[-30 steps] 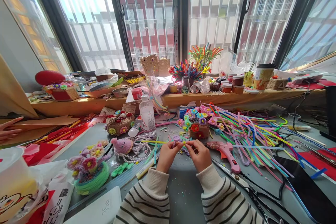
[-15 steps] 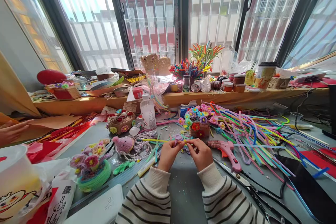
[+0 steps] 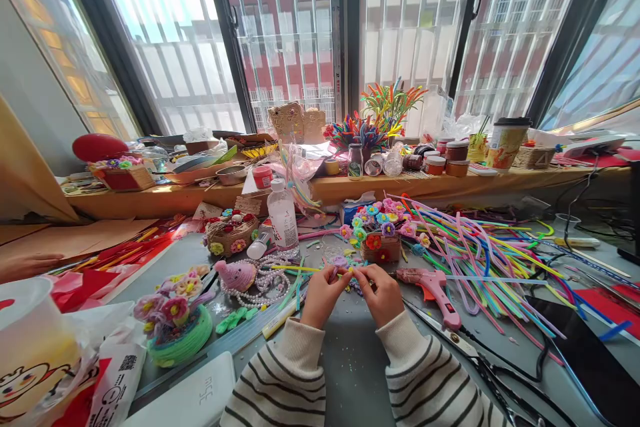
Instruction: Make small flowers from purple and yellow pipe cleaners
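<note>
A yellow pipe cleaner (image 3: 297, 268) runs out to the left from behind my left hand (image 3: 324, 293), whose thumb and fingers are pinched on it. My right hand (image 3: 381, 293) pinches its small yellow tip, so the fingertips of both hands nearly meet. The part inside the fingers is mostly hidden. Just behind the hands lies a small bunch of purple flower pieces (image 3: 341, 261). A pink hot glue gun (image 3: 433, 290) rests to the right of my right hand. Left of my left hand sit a pearl bead string (image 3: 280, 290) and a pink crocheted piece (image 3: 236, 276).
Scissors (image 3: 463, 345) and a dark phone (image 3: 590, 353) lie at right, near a heap of pipe cleaners (image 3: 475, 253). A clear bottle (image 3: 283, 217) and flower basket (image 3: 381, 250) stand behind. A green flower pot (image 3: 180, 340) and white power bank (image 3: 193, 397) are left. Another person's hand (image 3: 35, 265) shows far left.
My right hand has shifted very slightly left, its fingertips closer to my left hand's. At far left, the other person's hand has moved lower onto the brown paper.
</note>
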Demonstrator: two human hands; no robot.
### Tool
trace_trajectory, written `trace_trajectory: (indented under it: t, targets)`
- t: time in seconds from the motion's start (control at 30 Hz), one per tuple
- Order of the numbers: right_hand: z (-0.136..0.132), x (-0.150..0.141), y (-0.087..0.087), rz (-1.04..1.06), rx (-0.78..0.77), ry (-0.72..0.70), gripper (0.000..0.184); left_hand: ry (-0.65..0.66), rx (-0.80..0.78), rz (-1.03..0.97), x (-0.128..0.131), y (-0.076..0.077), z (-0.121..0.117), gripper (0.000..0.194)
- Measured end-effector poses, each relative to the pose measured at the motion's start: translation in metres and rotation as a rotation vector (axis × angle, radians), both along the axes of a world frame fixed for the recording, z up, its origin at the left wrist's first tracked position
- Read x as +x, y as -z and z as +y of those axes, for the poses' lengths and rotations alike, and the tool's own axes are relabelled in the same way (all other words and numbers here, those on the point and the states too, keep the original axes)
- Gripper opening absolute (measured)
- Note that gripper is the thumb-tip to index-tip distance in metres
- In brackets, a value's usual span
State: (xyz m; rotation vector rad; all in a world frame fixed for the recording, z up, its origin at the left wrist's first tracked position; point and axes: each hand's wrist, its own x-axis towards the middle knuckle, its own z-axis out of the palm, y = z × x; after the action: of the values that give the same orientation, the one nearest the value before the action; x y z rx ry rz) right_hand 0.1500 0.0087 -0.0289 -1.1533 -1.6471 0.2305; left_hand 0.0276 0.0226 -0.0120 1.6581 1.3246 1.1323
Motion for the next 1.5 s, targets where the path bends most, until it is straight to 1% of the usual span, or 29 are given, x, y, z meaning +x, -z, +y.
trace_trajectory:
  t: [0.1, 0.17, 0.3, 0.4, 0.5, 0.57, 0.7, 0.8, 0.87, 0.93, 1.03, 1.1, 1.27, 1.37, 1.5]
  targets:
    - [0.001, 0.002, -0.001, -0.01, -0.028, 0.022, 0.025, 0.058, 0.007, 0.043, 0.0, 0.0, 0.0, 0.032]
    - [0.003, 0.006, -0.002, -0.056, -0.059, -0.01, 0.028, 0.116, 0.001, 0.074, -0.001, -0.001, 0.0, 0.031]
    - [0.005, 0.015, -0.006, -0.187, -0.133, -0.216, 0.033, 0.267, -0.076, 0.06, -0.002, -0.007, -0.004, 0.029]
    - [0.004, 0.021, -0.011, -0.143, -0.191, -0.324, 0.03, 0.34, -0.166, 0.007, -0.004, -0.013, -0.007, 0.029]
    - [0.002, 0.023, -0.014, -0.11, -0.218, -0.391, 0.031, 0.366, -0.201, 0.023, -0.005, -0.016, -0.008, 0.028]
    - [0.001, 0.023, -0.014, -0.092, -0.236, -0.403, 0.03, 0.372, -0.177, 0.042, -0.005, -0.014, -0.007, 0.027]
    - [0.003, 0.024, -0.009, -0.057, -0.286, -0.44, 0.024, 0.398, -0.075, 0.075, -0.006, -0.006, -0.004, 0.027]
    - [0.006, 0.023, -0.005, -0.118, -0.301, -0.465, 0.025, 0.421, -0.038, 0.117, -0.007, -0.003, -0.004, 0.027]
    - [0.007, 0.022, -0.004, -0.179, -0.26, -0.45, 0.026, 0.396, -0.015, 0.15, -0.007, -0.003, -0.003, 0.028]
    - [0.008, 0.022, -0.006, -0.189, -0.184, -0.362, 0.025, 0.33, 0.015, 0.176, -0.008, -0.005, -0.003, 0.03]
    - [0.008, 0.022, -0.009, -0.053, -0.093, -0.148, 0.024, 0.24, 0.07, 0.165, -0.007, -0.006, -0.003, 0.03]
    - [0.006, 0.022, -0.01, 0.064, -0.069, -0.067, 0.023, 0.218, 0.108, 0.149, -0.006, -0.006, -0.003, 0.03]
    - [0.005, 0.017, -0.007, 0.212, 0.025, -0.092, 0.022, 0.181, 0.16, 0.205, -0.003, -0.004, -0.004, 0.033]
    - [0.005, 0.015, -0.006, 0.234, 0.076, -0.111, 0.02, 0.179, 0.187, 0.271, -0.002, -0.003, -0.005, 0.033]
    - [0.005, 0.012, -0.006, 0.227, 0.09, -0.12, 0.017, 0.195, 0.234, 0.358, -0.002, -0.002, -0.004, 0.034]
